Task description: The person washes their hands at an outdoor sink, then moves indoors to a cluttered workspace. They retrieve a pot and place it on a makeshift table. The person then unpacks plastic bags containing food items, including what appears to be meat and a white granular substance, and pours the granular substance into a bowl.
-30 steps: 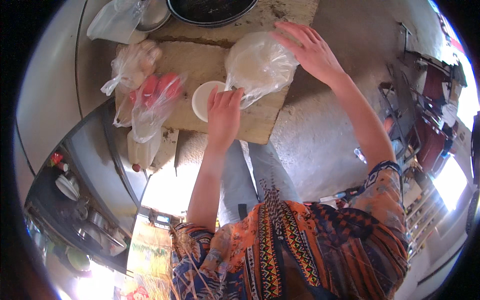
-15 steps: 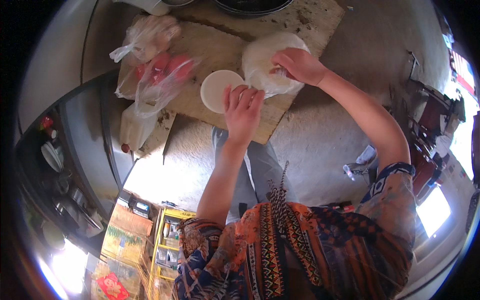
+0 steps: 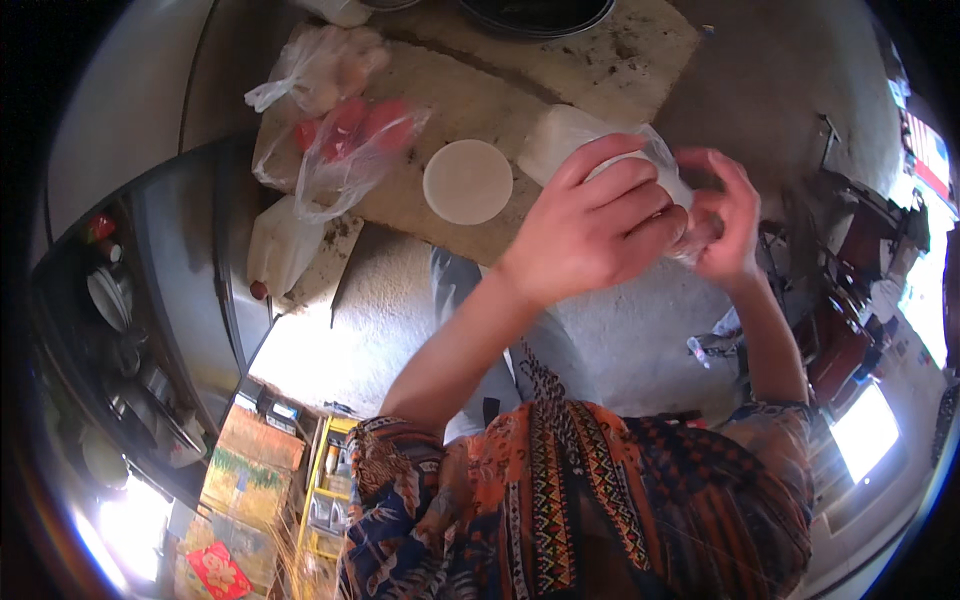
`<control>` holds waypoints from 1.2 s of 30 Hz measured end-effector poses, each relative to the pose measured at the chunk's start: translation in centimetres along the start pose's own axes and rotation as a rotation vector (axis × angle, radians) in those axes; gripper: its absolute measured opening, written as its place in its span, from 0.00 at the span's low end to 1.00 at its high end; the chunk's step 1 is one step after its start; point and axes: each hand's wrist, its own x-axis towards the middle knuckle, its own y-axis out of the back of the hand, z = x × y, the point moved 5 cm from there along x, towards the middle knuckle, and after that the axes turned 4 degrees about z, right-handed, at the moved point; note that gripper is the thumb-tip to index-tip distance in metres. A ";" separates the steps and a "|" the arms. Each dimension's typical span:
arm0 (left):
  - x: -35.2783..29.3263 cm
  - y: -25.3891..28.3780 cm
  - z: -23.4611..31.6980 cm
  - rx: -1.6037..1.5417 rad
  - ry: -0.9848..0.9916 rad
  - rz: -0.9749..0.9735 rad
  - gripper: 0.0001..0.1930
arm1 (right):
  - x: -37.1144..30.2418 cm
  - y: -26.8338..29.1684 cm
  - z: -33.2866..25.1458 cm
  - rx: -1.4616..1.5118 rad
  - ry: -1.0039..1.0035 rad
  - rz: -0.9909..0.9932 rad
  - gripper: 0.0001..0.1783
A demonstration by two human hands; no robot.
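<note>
A clear plastic bag with white contents (image 3: 556,140) is at the right side of the wooden board, partly hidden behind my hands. My left hand (image 3: 600,228) reaches across its front with fingers curled and closed on the plastic. My right hand (image 3: 728,215) faces it from the right, fingers bent around a gathered, see-through part of the bag. Exactly how the fingertips grip is hidden. Left of the bag, a round white dish or lid (image 3: 467,182) lies on the board, touched by neither hand.
The wooden board (image 3: 450,110) carries a clear bag of red items (image 3: 365,130) and a knotted bag of pale round items (image 3: 335,65) at left. A dark round pan (image 3: 540,12) stands at the far edge. A whitish jug (image 3: 285,245) is at the board's lower left.
My left hand has left the white round dish and moved right to the bag. My right hand has moved right and slightly down, pulling part of the plastic away from the board.
</note>
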 end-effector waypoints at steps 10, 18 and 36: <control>-1.0 -2.5 -2.4 -0.189 0.021 -0.219 0.06 | -0.7 -3.8 -0.3 0.091 -0.538 -0.364 0.55; -4.0 -3.3 0.9 -0.106 -0.104 -0.316 0.09 | -3.8 -4.6 0.4 0.128 -0.564 -0.421 0.47; -11.8 -7.3 -3.4 -0.322 0.698 -0.192 0.19 | -7.7 -3.7 6.2 -0.129 -0.620 -0.422 0.33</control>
